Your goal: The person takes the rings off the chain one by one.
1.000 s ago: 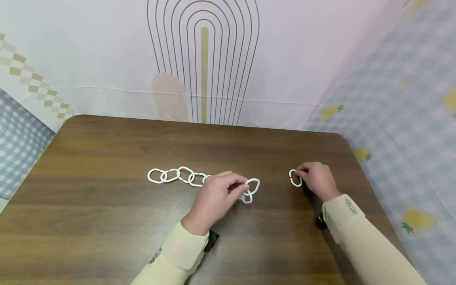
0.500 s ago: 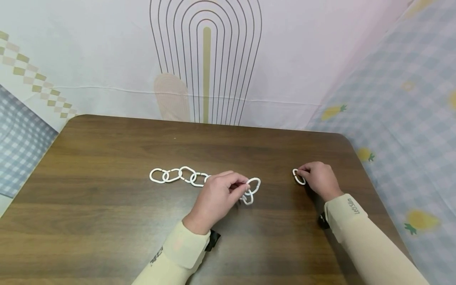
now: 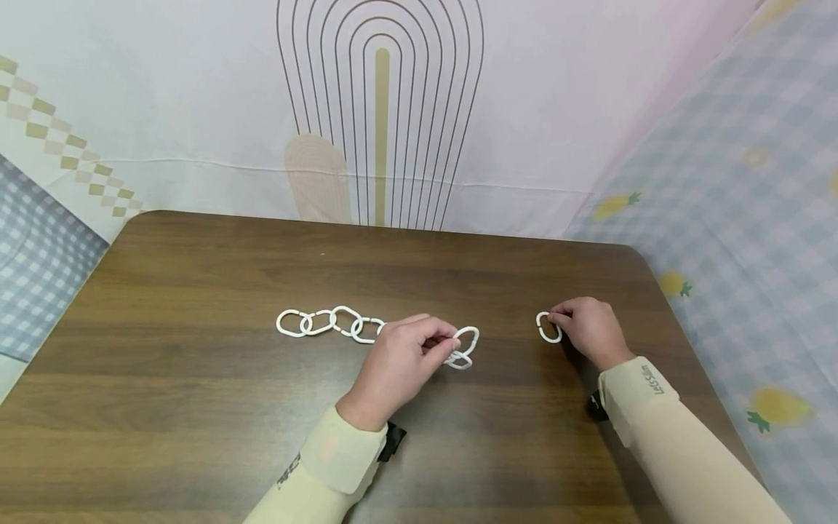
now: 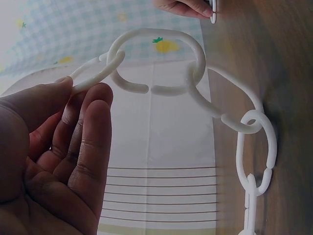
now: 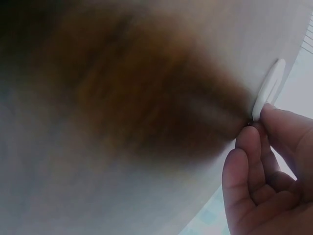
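A chain of white plastic links lies across the middle of the table, its right end raised. My left hand pinches the end link between thumb and fingertip; the following link hangs from it, and lower links rest on the wood. In the head view the left hand hides part of the chain. Off to the right, my right hand pinches a single loose link with a small gap in its side. The right wrist view shows this link nearly edge-on between thumb and finger.
The brown wooden table has rounded far corners. A white printed cloth hangs behind its far edge. Blue checked cloth with a fruit print hangs along the right side.
The link hanging below the left fingers has swung to a flatter angle. In the right hand the loose link tilted, then turned back upright. The camera view has shifted slightly.
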Demonstrator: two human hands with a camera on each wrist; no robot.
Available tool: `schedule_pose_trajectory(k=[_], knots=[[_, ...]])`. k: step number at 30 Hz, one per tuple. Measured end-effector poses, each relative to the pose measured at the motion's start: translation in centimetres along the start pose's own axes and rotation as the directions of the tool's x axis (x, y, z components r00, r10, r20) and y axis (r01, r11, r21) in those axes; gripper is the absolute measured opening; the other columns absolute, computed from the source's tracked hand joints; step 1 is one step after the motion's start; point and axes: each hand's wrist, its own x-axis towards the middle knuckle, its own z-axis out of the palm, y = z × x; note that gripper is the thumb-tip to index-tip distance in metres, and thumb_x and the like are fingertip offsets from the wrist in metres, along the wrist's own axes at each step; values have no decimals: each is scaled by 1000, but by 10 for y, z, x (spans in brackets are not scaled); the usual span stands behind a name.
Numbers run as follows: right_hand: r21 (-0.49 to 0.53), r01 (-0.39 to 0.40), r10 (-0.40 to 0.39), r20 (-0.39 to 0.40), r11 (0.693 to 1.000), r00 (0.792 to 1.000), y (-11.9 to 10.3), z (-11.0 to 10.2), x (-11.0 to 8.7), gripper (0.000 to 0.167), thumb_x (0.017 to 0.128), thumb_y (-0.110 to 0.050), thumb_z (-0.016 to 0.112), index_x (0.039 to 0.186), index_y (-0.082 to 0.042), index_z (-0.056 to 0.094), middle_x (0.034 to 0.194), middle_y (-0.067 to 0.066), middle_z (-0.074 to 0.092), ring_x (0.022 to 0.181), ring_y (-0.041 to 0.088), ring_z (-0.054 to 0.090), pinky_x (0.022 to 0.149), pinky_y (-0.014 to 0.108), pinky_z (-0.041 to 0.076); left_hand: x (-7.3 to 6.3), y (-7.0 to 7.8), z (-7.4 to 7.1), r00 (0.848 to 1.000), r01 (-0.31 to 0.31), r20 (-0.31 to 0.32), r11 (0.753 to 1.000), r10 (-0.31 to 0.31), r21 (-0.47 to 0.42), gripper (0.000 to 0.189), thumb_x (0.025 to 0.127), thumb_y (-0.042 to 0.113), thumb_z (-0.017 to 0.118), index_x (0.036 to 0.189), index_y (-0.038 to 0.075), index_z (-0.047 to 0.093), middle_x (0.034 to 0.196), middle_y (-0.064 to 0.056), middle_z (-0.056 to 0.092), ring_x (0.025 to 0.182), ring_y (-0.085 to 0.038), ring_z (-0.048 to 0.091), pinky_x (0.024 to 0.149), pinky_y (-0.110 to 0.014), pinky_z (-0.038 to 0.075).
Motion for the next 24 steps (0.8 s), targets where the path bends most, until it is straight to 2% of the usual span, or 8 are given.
schedule_pose_trajectory(k=[5,11,17,24], knots=[[24,-3,3,-8,1000,1000,1,0,-1,15,95,-20,70,94,-8,79,91,8,76,85,31,67,73,46,52,0,1,-1,1000,1,2,1000,-1,3,4,89,14,78,91,11,77,84,9,68,72,-3,61,67,-19,53],[81,-13,18,-55,997,998,0,0,-7,13,95,-20,71,94,-9,77,90,7,75,80,26,65,69,40,50,-1,1,0,1000,4,16,1000,-4,-8,4,89,15,77,92,12,77,84,8,69,73,-3,61,68,-19,53],[153,-8,22,-91,988,996,-9,-1,-14,15,96,-24,71,98,-11,78,92,7,76,79,22,64,66,34,47,-1,0,0,1000,-3,-8,1000,3,0,4,88,14,78,90,10,77,84,7,70,73,-4,63,69,-19,54],[214,-10,37,-125,977,991,-24,-3,-21,22,97,-30,68,105,-12,78,98,7,76,83,23,67,67,35,50,0,-1,0,1000,-7,-22,1000,8,14,4,87,11,79,89,12,77,84,7,70,73,-4,64,69,-19,54]])
